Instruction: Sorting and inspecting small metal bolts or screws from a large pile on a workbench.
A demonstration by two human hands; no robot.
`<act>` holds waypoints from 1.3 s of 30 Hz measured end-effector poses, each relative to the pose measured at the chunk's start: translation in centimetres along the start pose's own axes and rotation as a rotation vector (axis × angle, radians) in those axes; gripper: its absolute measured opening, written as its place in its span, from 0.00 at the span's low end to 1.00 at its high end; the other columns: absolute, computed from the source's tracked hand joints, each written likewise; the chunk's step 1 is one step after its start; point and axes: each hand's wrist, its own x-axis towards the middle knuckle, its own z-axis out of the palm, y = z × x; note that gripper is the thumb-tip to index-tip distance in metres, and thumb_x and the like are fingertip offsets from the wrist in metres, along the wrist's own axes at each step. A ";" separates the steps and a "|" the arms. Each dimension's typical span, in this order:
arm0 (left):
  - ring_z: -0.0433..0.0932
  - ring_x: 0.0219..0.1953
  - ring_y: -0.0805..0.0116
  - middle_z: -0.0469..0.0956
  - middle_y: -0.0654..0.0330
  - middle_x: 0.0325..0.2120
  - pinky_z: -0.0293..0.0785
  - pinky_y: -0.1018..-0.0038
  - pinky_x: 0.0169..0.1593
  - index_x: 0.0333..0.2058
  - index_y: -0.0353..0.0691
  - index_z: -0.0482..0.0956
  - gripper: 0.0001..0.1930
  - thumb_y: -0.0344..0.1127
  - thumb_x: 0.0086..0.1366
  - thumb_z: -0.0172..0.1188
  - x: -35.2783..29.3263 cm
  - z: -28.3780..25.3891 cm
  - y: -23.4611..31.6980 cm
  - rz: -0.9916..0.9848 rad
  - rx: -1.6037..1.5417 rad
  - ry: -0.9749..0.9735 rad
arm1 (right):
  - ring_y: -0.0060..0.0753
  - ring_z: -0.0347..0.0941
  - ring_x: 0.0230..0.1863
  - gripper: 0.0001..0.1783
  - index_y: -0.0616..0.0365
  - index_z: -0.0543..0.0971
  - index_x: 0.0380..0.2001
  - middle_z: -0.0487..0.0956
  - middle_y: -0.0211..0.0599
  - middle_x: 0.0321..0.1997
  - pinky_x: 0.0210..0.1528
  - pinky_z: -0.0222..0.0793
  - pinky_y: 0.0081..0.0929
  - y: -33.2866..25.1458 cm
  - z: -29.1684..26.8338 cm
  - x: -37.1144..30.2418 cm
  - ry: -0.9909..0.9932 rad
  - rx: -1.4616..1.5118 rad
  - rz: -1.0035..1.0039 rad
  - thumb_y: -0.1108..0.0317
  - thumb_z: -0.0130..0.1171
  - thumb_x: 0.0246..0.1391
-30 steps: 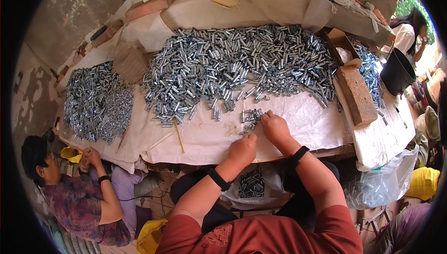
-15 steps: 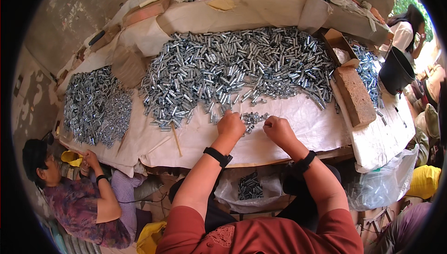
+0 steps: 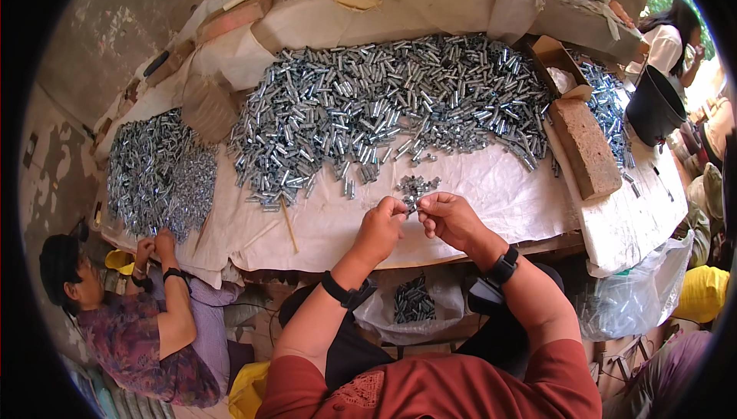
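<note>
My left hand [image 3: 379, 225] and my right hand [image 3: 457, 222] meet over the white cloth [image 3: 499, 204] near the table's front edge. Both are closed in a pinch, fingertips nearly touching. Between them is a small metal piece [image 3: 411, 206], partly covered by the fingers, so its exact kind is unclear. Just beyond the fingertips lies a little heap of small metal parts [image 3: 417, 185]. Farther back spreads a large pile of short, shiny metal cylinders [image 3: 384, 97].
A brick [image 3: 585, 146] and an open cardboard box [image 3: 559, 66] border the pile at right, near a black bucket [image 3: 655, 104]. Below the table, a white bag [image 3: 376, 325] holds dark metal pieces. A co-worker [image 3: 142, 327] sits at left beside another metal pile [image 3: 157, 177].
My hands have come together, the right one moving left and both drawing slightly nearer to me. At left, the co-worker's hands have moved up to the table's edge.
</note>
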 end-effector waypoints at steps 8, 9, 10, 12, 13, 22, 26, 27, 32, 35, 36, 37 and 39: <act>0.71 0.18 0.76 0.73 0.59 0.24 0.64 0.83 0.17 0.36 0.34 0.67 0.05 0.24 0.61 0.49 -1.8 0.1 -0.7 -0.047 -0.431 -0.087 | 0.22 0.69 0.17 0.04 0.61 0.74 0.29 0.75 0.34 0.22 0.18 0.66 0.21 0.2 1.3 -0.5 -0.016 -0.017 0.046 0.72 0.56 0.54; 0.71 0.17 0.77 0.72 0.60 0.23 0.63 0.84 0.16 0.36 0.35 0.67 0.05 0.25 0.61 0.49 -1.9 0.1 -0.6 -0.052 -0.445 -0.085 | 0.22 0.69 0.17 0.04 0.61 0.74 0.29 0.75 0.34 0.22 0.18 0.66 0.21 0.2 1.4 -0.5 -0.015 -0.019 0.049 0.72 0.56 0.54; 0.71 0.17 0.77 0.72 0.60 0.23 0.63 0.84 0.16 0.36 0.35 0.67 0.05 0.25 0.61 0.49 -2.0 0.0 -0.6 -0.053 -0.447 -0.083 | 0.22 0.69 0.17 0.04 0.61 0.74 0.29 0.75 0.34 0.22 0.18 0.65 0.21 0.2 1.4 -0.6 -0.007 -0.037 0.036 0.72 0.56 0.53; 0.70 0.17 0.79 0.72 0.61 0.23 0.63 0.84 0.17 0.36 0.36 0.68 0.05 0.25 0.61 0.50 -2.1 -0.1 -0.6 -0.084 -0.428 -0.051 | 0.22 0.69 0.17 0.04 0.61 0.74 0.29 0.75 0.35 0.22 0.18 0.65 0.21 0.2 1.4 -0.5 0.002 -0.055 0.024 0.72 0.57 0.53; 0.70 0.17 0.79 0.72 0.61 0.23 0.63 0.84 0.17 0.36 0.36 0.68 0.05 0.25 0.61 0.50 -2.1 -0.1 -0.6 -0.085 -0.430 -0.050 | 0.24 0.69 0.17 0.04 0.62 0.74 0.29 0.75 0.36 0.22 0.18 0.64 0.21 0.3 1.4 -0.4 0.019 -0.077 0.024 0.72 0.56 0.53; 0.71 0.18 0.76 0.72 0.62 0.21 0.67 0.79 0.22 0.33 0.35 0.71 0.03 0.26 0.60 0.52 -2.0 0.0 -2.2 0.149 -0.096 0.101 | 0.20 0.68 0.17 0.06 0.63 0.75 0.30 0.75 0.33 0.22 0.16 0.62 0.18 1.5 1.2 -0.1 0.006 -0.054 0.114 0.70 0.56 0.54; 0.74 0.25 0.57 0.73 0.54 0.25 0.71 0.68 0.29 0.32 0.36 0.71 0.04 0.26 0.57 0.52 -2.0 0.4 -1.8 0.454 0.321 0.244 | 0.20 0.67 0.15 0.07 0.63 0.74 0.29 0.75 0.33 0.21 0.13 0.59 0.16 3.1 0.8 0.2 0.126 -0.255 0.075 0.69 0.54 0.56; 0.74 0.28 0.51 0.73 0.52 0.27 0.72 0.64 0.31 0.32 0.37 0.71 0.04 0.26 0.57 0.52 -2.1 0.6 -1.8 0.431 0.388 0.216 | 0.20 0.66 0.13 0.08 0.64 0.75 0.30 0.75 0.33 0.20 0.12 0.59 0.17 3.7 0.7 0.4 0.156 -0.282 0.084 0.70 0.53 0.56; 0.75 0.27 0.48 0.72 0.51 0.28 0.72 0.59 0.30 0.31 0.39 0.68 0.03 0.28 0.57 0.50 -2.0 1.1 -2.7 0.379 0.520 0.125 | 0.31 0.70 0.14 0.09 0.63 0.79 0.34 0.75 0.37 0.17 0.14 0.63 0.27 4.0 1.4 0.5 0.140 -0.569 0.180 0.69 0.55 0.53; 0.75 0.26 0.48 0.72 0.51 0.28 0.73 0.59 0.29 0.31 0.38 0.67 0.02 0.28 0.57 0.48 -1.9 1.6 -3.7 0.380 0.579 0.093 | 0.48 0.73 0.19 0.07 0.61 0.79 0.31 0.75 0.45 0.17 0.22 0.69 0.38 4.0 0.6 1.0 0.049 -1.378 -0.230 0.72 0.56 0.47; 0.75 0.25 0.48 0.72 0.50 0.27 0.73 0.59 0.28 0.30 0.38 0.66 0.02 0.28 0.57 0.47 -1.9 1.9 -4.1 0.375 0.615 0.095 | 0.52 0.73 0.22 0.08 0.61 0.78 0.31 0.76 0.48 0.20 0.26 0.70 0.41 3.8 0.3 1.2 0.138 -1.490 -0.410 0.72 0.56 0.45; 0.75 0.25 0.48 0.72 0.50 0.27 0.73 0.59 0.28 0.30 0.38 0.66 0.02 0.28 0.57 0.47 -1.9 2.1 -4.0 0.375 0.614 0.094 | 0.56 0.73 0.26 0.09 0.60 0.78 0.31 0.76 0.50 0.24 0.31 0.70 0.43 3.6 -0.1 1.3 0.232 -1.596 -0.592 0.72 0.56 0.42; 0.76 0.23 0.51 0.72 0.50 0.25 0.73 0.61 0.26 0.30 0.38 0.66 0.03 0.26 0.56 0.47 -1.9 2.5 -3.8 0.410 0.654 0.068 | 0.55 0.73 0.27 0.09 0.60 0.77 0.31 0.76 0.50 0.26 0.30 0.70 0.43 2.6 -0.6 2.1 0.303 -1.595 -0.685 0.71 0.57 0.43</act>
